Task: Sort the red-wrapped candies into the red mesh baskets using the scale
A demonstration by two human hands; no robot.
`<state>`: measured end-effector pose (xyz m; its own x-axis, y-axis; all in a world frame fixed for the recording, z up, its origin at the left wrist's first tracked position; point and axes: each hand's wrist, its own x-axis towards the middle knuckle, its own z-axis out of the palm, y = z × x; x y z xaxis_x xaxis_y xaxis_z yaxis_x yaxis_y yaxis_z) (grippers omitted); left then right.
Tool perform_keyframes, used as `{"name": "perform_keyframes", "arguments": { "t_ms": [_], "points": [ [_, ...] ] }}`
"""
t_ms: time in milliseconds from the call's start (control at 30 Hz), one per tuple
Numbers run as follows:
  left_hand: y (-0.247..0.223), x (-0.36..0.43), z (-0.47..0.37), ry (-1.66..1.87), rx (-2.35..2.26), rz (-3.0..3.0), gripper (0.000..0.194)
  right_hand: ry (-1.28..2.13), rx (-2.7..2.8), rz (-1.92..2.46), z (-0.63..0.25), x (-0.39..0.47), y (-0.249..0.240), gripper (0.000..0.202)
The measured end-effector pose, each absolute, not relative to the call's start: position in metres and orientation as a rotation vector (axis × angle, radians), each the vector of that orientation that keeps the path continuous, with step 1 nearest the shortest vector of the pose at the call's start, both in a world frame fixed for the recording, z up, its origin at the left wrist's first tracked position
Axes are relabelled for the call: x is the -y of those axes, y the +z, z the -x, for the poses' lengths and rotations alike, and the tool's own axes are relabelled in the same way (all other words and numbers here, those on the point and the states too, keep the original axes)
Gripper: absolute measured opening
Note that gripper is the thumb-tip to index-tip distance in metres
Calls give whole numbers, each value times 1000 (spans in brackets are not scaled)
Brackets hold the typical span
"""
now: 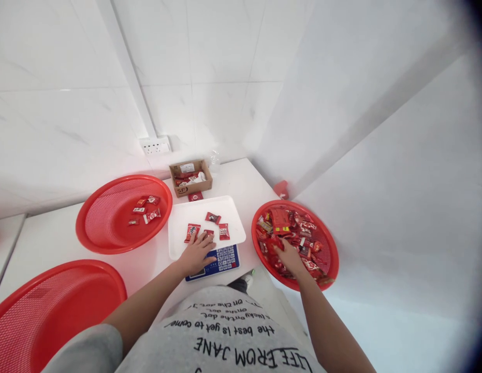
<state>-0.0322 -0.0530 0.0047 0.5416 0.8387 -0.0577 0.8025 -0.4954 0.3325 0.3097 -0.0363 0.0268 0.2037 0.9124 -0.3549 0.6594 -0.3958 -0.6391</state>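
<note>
My left hand (197,253) lies over the near edge of a white tray (235,223), palm down and fingers spread. Its fingertips touch a small red packet (208,234) partly hidden beneath them. Around it on the tray are a larger red packet (192,232), a dark-and-red packet (213,217) and a red-and-white packet (224,231). The tray sits on a scale with a blue keypad (226,259). My right hand (292,257) reaches into a red basket (334,248) full of mixed packets, its fingers closed around a red packet (274,242) among them.
Left of the tray, a red basket (83,223) holds several small packets. Another red basket (116,280) stands nearer, cut off by the frame. Behind the tray are a cardboard box (191,187) with packets and a red packet (195,197). A wall socket (156,146) is above the table.
</note>
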Motion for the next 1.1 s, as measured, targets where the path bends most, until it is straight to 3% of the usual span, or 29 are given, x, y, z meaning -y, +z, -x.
{"name": "perform_keyframes", "arguments": {
  "t_ms": [100,333,400,500,633,833,1100],
  "points": [
    [5,54,32,172,-1360,-2475,46,944,1359,2025,-284,23,45,46],
    [12,58,33,214,-1398,-2440,49,1665,1160,1293,-189,4,49,53],
    [15,61,36,270,-1443,-2425,46,1547,1365,1367,-178,3,41,51],
    [15,61,39,363,-1566,-2406,43,1019,1730,1539,-185,5,27,43],
    [10,51,33,363,-1663,-2430,54,523,1909,1745,-218,16,2,43],
    [1,29,20,170,-1623,-2477,51,438,1966,1936,-244,39,-29,53],
    [7,28,45,309,-1419,-2599,43,529,1941,1897,-244,41,-32,55]
  ]
}}
